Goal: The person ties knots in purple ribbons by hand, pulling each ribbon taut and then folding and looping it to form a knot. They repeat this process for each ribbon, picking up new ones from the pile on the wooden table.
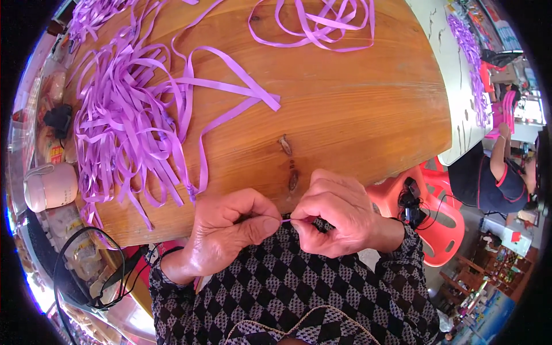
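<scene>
Just past the table's near edge, my left hand [236, 227] and my right hand [336, 218] face each other, both closed in a pinch. A short bit of thin purple strand [285, 221] shows between the fingertips, with one end in each hand. Whatever else lies inside the fingers is hidden. Beyond my left hand, a big heap of purple ribbons [129, 115] covers the table's left side, some with small darker knots. One looped ribbon [230, 106] reaches from the heap toward the table's middle.
The wooden table [356, 98] carries another loose coil of purple ribbon [322, 29] at its far side. A pink lidded container [52, 187] and black cables [118, 276] are at the left. On the right stand a red plastic chair [443, 227] and another person [494, 178].
</scene>
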Action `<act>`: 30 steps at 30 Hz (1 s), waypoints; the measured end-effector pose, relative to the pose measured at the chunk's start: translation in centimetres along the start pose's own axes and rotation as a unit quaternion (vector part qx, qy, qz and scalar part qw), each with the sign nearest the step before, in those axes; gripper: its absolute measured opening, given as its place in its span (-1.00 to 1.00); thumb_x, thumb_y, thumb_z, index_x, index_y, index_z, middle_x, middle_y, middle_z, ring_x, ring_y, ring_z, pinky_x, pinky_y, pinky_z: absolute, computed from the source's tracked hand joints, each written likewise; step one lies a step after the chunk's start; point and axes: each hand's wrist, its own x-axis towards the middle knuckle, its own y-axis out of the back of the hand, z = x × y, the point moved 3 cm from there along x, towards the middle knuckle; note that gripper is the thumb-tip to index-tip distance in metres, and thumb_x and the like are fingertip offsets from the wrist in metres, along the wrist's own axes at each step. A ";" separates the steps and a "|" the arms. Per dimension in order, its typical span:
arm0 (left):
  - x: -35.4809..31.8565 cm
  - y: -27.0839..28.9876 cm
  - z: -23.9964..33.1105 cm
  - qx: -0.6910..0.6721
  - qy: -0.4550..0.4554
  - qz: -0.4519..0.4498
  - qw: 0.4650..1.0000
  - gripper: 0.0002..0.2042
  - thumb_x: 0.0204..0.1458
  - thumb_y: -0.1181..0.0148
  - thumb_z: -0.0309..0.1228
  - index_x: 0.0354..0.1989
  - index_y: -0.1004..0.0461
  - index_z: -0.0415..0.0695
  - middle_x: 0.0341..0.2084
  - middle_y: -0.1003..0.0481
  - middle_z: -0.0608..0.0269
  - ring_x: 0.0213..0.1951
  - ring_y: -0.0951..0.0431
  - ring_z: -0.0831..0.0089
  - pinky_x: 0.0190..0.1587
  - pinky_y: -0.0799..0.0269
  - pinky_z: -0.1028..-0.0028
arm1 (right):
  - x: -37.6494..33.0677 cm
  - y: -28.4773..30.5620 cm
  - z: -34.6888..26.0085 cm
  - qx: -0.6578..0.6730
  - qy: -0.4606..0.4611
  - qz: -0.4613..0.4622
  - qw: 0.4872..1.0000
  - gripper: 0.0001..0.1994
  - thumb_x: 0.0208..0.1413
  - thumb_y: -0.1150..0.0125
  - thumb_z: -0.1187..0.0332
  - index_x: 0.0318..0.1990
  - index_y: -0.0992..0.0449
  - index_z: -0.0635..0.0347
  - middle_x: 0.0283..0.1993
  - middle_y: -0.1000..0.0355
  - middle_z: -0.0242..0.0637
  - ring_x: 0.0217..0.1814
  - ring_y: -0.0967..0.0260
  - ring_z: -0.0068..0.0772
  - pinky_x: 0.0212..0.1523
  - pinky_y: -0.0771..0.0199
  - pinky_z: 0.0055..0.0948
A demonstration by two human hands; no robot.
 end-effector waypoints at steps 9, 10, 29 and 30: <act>-0.1 -0.8 1.1 0.336 -0.329 0.094 0.878 -0.88 -0.15 -0.20 -0.54 -0.43 -0.41 -0.23 -0.64 -0.36 0.19 -0.59 -0.40 0.36 -0.56 -0.28 0.46 | -0.9 3.8 0.0 -0.009 -0.112 0.099 0.989 -0.92 -0.27 -0.05 0.60 -0.51 -0.38 0.32 -0.52 -0.33 -0.32 -0.52 -0.24 -0.47 -0.53 -0.19 -0.48; 0.0 -0.4 1.1 0.343 -0.329 0.104 0.874 -0.88 -0.15 -0.20 -0.54 -0.43 -0.41 -0.23 -0.64 -0.36 0.19 -0.59 -0.40 0.36 -0.56 -0.28 0.46 | -1.6 4.8 -0.2 0.012 -0.233 0.166 0.958 -0.92 -0.19 0.02 0.58 -0.49 -0.40 0.34 -0.48 -0.33 -0.32 -0.45 -0.23 -0.56 -0.48 -0.21 -0.56; -0.5 1.5 3.5 0.081 -0.151 0.140 0.975 -0.90 -0.10 -0.22 -0.51 -0.42 -0.49 -0.28 -0.58 -0.42 0.46 -0.51 -0.31 0.78 -0.48 -0.21 0.72 | 1.4 3.9 -1.9 -0.211 -0.036 0.046 0.976 -0.52 -0.18 -0.31 0.34 -0.06 -0.38 0.33 -0.12 -0.39 -0.17 -0.05 -0.29 -0.20 -0.05 -0.26 -0.30; -0.7 1.3 3.5 0.061 -0.130 0.155 0.977 -0.89 -0.11 -0.23 -0.50 -0.42 -0.49 -0.28 -0.58 -0.43 0.44 -0.51 -0.32 0.78 -0.47 -0.23 0.72 | 1.7 2.3 -1.5 -0.179 -0.007 -0.005 0.984 -0.44 -0.24 -0.36 0.28 -0.04 -0.37 0.34 -0.15 -0.41 -0.17 -0.11 -0.32 -0.18 -0.10 -0.26 -0.31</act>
